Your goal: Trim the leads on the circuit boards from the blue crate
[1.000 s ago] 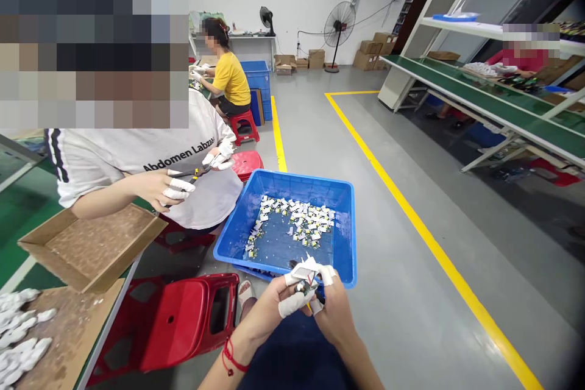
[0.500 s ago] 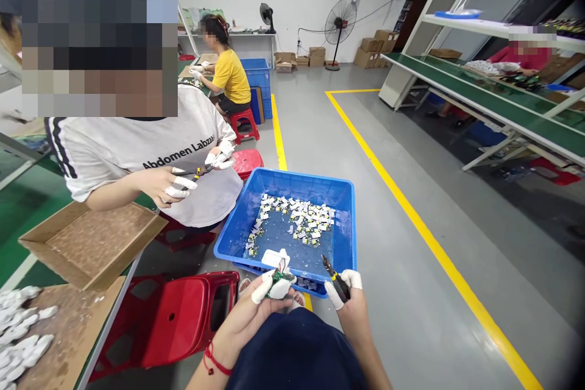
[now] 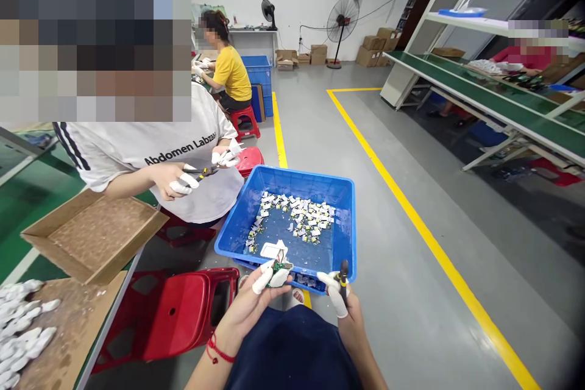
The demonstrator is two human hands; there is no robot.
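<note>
White finger covers are on both my hands. My left hand [image 3: 253, 295] holds a small green circuit board [image 3: 276, 267] with white casing parts joined to it, over the near rim of the blue bin. In my right hand [image 3: 345, 304] are black-and-yellow cutters [image 3: 343, 280], their tips pointing up, at the bin's near right corner. The blue bin [image 3: 345, 225] contains many small boards with white and yellow parts [image 3: 313, 216]. A gap separates the cutters from the held board.
A person in a white shirt [image 3: 196, 116] works close on the left with pliers [image 3: 203, 173]. Cardboard tray [image 3: 95, 237], white parts [image 3: 22, 323] and red stool [image 3: 176, 317] are at left. Two more people sit farther off.
My right hand has turned the cutters from leaning left to upright. My left hand and its board have shifted slightly. The co-worker's hands have moved a little right.
</note>
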